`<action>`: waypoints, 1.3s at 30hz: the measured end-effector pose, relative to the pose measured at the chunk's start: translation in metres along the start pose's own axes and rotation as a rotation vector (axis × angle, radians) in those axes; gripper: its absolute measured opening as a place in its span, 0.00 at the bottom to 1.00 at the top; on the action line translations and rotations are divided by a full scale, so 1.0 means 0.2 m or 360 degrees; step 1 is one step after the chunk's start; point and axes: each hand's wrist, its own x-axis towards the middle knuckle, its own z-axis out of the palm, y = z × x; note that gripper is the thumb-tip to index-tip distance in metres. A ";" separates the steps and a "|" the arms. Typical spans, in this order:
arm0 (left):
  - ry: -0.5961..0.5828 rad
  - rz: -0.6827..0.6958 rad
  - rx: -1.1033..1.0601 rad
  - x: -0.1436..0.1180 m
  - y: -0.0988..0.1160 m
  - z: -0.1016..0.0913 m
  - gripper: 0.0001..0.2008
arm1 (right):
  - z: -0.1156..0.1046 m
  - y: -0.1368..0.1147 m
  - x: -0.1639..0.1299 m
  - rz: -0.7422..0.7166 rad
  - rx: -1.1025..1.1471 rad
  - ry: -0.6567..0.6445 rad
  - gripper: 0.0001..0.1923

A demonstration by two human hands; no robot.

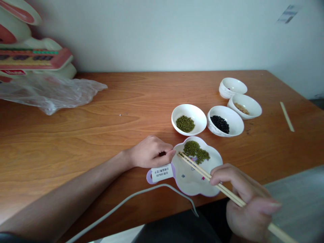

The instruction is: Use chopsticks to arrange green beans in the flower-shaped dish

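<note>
A flower-shaped plate (188, 185) with a lilac rim and small printed shapes lies near the table's front edge. Mung beans (192, 150) form a patch on its far part. My left hand (149, 152) is closed at the plate's left edge, thumb and fingers pinching the rim. In my right hand (249, 216) is a pair of chopsticks (231, 196), slanting down to the left. Their tips are close together over the plate's left side, near a small dark bean. Whether they grip it is too small to tell. A white label (162, 173) covers part of the plate's handle.
White bowls stand beyond the plate: one with mung beans (189, 131), one with black beans (235, 126), one with tan beans (253, 106), and one (225, 90) at the back. A stick (287, 116) lies right. Plastic film (63, 92), a toy keyboard (32, 59) and a cable (126, 199) are left.
</note>
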 end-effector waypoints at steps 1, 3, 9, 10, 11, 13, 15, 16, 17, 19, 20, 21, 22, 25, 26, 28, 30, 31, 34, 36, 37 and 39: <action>0.0003 0.0004 -0.0002 0.00 0.00 0.00 0.18 | 0.00 0.00 0.00 0.0004 -0.0009 0.0018 0.44; 0.0005 0.0007 -0.0003 0.00 0.00 0.00 0.18 | 0.00 -0.01 0.00 0.0018 0.0002 0.0044 0.45; 0.0013 0.0013 0.0009 0.00 0.00 0.00 0.18 | -0.01 0.02 -0.01 0.0001 0.0010 0.0026 0.44; 0.0014 0.0015 0.0012 0.00 0.00 0.00 0.18 | -0.01 0.03 -0.01 -0.0006 0.0021 0.0039 0.44; 0.0013 0.0017 0.0012 0.00 0.00 0.00 0.18 | 0.00 0.03 -0.02 -0.0016 0.0033 0.0043 0.44; 0.0008 0.0021 0.0010 0.00 0.00 0.00 0.18 | 0.00 0.03 -0.02 -0.0020 0.0066 0.0056 0.43; 0.0003 0.0018 0.0013 0.00 0.00 0.00 0.18 | 0.02 0.02 -0.02 0.0004 0.0118 0.0089 0.42; 0.0003 0.0017 0.0015 0.00 0.00 0.00 0.18 | 0.02 0.01 -0.02 0.0024 0.0150 0.0119 0.42; 0.0007 0.0017 0.0018 0.00 0.00 0.00 0.18 | 0.03 -0.01 -0.02 0.0054 0.0187 0.0174 0.43; 0.0017 0.0025 0.0016 0.00 0.00 0.00 0.18 | 0.02 -0.03 -0.01 0.0118 0.0301 0.0339 0.42; 0.0023 0.0033 0.0013 0.00 0.00 0.00 0.18 | 0.02 -0.04 -0.01 0.0141 0.0366 0.0430 0.42; 0.0027 0.0037 0.0010 0.00 0.00 0.00 0.18 | 0.01 -0.05 -0.01 0.0152 0.0415 0.0496 0.42; 0.0028 0.0038 0.0007 0.00 0.01 0.00 0.18 | -0.01 -0.05 -0.01 0.0165 0.0437 0.0534 0.42; 0.0027 0.0025 0.0012 0.01 0.01 0.00 0.18 | -0.06 -0.03 -0.02 0.0216 0.0364 0.0450 0.44; 0.0026 0.0020 0.0015 0.01 0.01 0.00 0.18 | -0.07 -0.02 -0.02 0.0242 0.0338 0.0408 0.44; 0.0028 0.0016 0.0016 0.00 0.01 0.00 0.18 | -0.08 -0.01 -0.02 0.0293 0.0327 0.0325 0.45; 0.0034 0.0015 0.0010 0.00 0.01 0.00 0.18 | -0.08 0.00 -0.02 0.0313 0.0282 0.0250 0.47; 0.0041 0.0017 0.0005 0.00 0.01 0.00 0.18 | -0.07 0.01 -0.02 0.0306 0.0247 0.0214 0.47; 0.0054 0.0031 -0.0006 0.00 0.01 0.00 0.18 | -0.05 0.00 0.00 0.0244 0.0171 0.0184 0.47; 0.0055 0.0034 -0.0003 0.00 0.01 0.00 0.18 | -0.04 0.00 0.02 0.0198 0.0165 0.0177 0.47; 0.0053 0.0032 -0.0001 0.00 0.01 0.00 0.18 | -0.03 -0.01 0.03 0.0177 0.0159 0.0175 0.46; 0.0047 0.0029 0.0001 0.01 0.01 -0.01 0.18 | -0.03 -0.02 0.03 0.0133 0.0127 0.0150 0.47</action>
